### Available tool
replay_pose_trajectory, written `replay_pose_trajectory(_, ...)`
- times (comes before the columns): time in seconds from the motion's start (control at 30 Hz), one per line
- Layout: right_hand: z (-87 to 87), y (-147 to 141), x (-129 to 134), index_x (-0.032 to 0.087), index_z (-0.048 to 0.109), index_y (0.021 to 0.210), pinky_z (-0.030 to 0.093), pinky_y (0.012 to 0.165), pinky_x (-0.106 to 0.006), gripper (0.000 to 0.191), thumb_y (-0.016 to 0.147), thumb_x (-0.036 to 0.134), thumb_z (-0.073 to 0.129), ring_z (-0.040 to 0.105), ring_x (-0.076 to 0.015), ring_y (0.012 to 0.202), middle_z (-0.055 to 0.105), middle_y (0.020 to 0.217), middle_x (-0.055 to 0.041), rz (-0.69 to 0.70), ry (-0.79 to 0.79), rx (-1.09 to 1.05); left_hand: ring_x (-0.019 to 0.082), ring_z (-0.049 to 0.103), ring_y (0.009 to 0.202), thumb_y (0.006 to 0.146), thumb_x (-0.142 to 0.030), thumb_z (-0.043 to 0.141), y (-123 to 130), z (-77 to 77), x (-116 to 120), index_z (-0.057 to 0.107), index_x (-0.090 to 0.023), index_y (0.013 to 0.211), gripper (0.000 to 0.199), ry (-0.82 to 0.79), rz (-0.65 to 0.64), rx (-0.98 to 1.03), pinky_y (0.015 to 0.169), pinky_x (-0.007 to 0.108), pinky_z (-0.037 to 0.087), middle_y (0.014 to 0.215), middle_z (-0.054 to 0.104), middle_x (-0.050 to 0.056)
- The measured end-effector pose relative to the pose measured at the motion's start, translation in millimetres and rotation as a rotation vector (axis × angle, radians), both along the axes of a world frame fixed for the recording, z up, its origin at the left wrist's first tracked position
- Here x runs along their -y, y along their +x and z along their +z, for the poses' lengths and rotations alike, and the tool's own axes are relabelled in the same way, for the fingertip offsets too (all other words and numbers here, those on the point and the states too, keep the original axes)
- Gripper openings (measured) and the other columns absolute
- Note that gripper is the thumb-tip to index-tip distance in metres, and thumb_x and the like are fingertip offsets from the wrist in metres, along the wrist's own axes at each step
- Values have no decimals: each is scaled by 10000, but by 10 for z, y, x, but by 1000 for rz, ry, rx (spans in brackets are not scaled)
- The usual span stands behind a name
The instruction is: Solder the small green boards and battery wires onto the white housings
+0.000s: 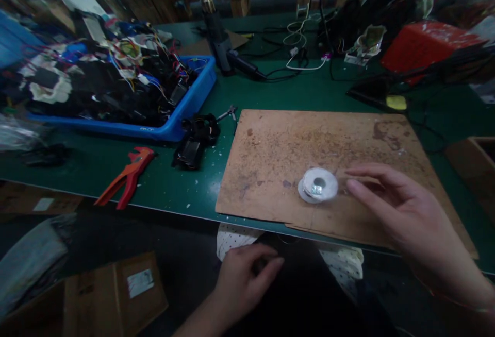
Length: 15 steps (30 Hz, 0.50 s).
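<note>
My right hand [402,208] hovers over the board's right half, thumb and forefinger apart and nothing visible between them. Just left of its fingertips, a small white spool [328,184] with a shiny label lies on the brown board [294,136]; a gap separates the two. What is wound on the spool is too blurred to tell. Below the table's front edge, my left hand [245,277] is curled, thumb tip close to the forefinger. Whatever it may hold is hidden.
A blue tray [154,132] full of wired black parts stands at left. Nearby lie red-orange pliers [133,174] and a black device [193,144]. Behind are a heat gun [222,43], white cable [305,68] and red container [429,43]. A cardboard box [474,164] sits at right.
</note>
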State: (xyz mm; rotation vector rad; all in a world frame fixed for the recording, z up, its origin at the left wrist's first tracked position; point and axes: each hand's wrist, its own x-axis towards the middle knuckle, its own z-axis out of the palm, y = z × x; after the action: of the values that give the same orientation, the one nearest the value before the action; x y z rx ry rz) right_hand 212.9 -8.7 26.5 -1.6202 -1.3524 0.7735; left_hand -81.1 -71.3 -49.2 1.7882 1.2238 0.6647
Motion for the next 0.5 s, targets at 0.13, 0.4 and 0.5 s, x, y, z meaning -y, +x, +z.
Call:
replay_pose_trajectory(0.13,-62,-14,254,274,760,1019,611,800,-256,259,871,483,801,712,-142,910,732,1041,-18,-229,99,-7,109,690,551,1080,-459,542,236,-205,35,777,-244,1211,344,-481,8,251,520,209,545,978,836,60)
replay_pose_trajectory(0.4,-32,-357,629,269,710,1143,594,784,-132,194,952,236,716,705,-72,893,701,987,6,271,281,190,154,765,850,1052,-219,578,396,231,-189,759,-226,1160,211,161,-80,250,769,259,621,1013,805,50)
replay_pose_trajectory(0.5,36,-422,658,279,706,1239,607,789,-135,298,944,248,733,713,-78,903,695,997,-2,353,321,218,181,760,883,1065,-204,535,468,461,-362,713,-175,1168,208,537,-213,123,752,277,607,1043,797,66)
